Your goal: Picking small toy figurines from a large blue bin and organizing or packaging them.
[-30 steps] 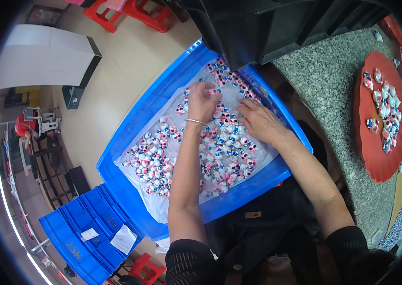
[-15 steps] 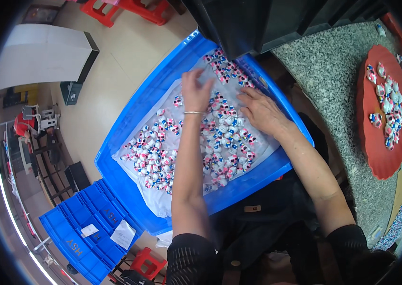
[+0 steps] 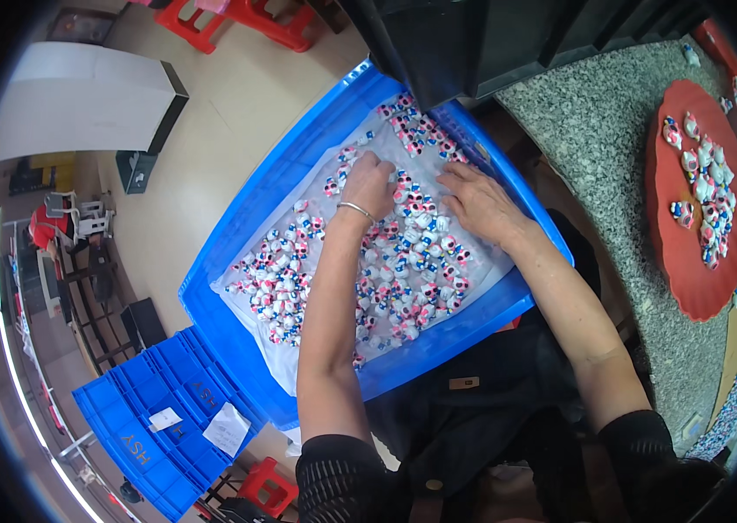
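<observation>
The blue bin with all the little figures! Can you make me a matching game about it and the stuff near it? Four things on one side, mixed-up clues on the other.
Things
1. Left hand
2. Wavy-edged plate
3. Right hand
4. White sheet

Clues
A. No bangle on its wrist, fingers spread
B. Spread under little figures inside the blue bin
C. Has a bangle on its wrist
D. Red, over on the speckled counter

Right pairs
1-C, 2-D, 3-A, 4-B
</observation>
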{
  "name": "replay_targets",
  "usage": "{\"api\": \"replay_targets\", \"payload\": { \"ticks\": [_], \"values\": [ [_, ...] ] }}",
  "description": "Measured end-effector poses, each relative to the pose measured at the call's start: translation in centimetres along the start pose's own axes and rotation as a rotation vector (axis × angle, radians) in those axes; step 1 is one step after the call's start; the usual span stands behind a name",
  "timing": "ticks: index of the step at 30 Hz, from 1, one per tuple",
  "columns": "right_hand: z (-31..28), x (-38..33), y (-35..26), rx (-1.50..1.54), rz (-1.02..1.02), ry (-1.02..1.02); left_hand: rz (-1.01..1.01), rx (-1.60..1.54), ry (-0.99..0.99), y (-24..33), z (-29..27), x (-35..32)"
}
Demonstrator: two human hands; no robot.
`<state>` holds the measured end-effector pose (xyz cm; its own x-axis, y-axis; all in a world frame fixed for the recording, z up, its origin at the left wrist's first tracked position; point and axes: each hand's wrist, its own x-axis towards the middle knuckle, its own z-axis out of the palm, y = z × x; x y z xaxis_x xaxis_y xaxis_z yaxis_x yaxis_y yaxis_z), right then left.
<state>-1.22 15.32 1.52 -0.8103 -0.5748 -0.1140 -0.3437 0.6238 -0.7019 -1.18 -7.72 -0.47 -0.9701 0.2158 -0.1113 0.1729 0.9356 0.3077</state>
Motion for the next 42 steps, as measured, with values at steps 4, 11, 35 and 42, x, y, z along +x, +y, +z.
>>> {"api": "replay_targets", "payload": {
  "ticks": [4,11,35,42],
  "values": [
    [-0.4,0.1,0.1,0.009,0.009,-0.004,-0.042,-0.269,0.136,1.5,-0.9,-0.7],
    [-0.2,0.1,0.2,-0.055,0.034,0.003,-0.228,-1.066,0.197,4.2,2.4,0.6],
    [0.0,-0.1,0.6,-0.102,0.026,-0.040,0.002,0.118,0.283,-1.0,-0.5,-1.4],
    [-0.1,-0.1,0.3,-0.100,0.042,-0.047,0.019,0.401,0.114,-0.1,-0.3,0.0]
  ]
}}
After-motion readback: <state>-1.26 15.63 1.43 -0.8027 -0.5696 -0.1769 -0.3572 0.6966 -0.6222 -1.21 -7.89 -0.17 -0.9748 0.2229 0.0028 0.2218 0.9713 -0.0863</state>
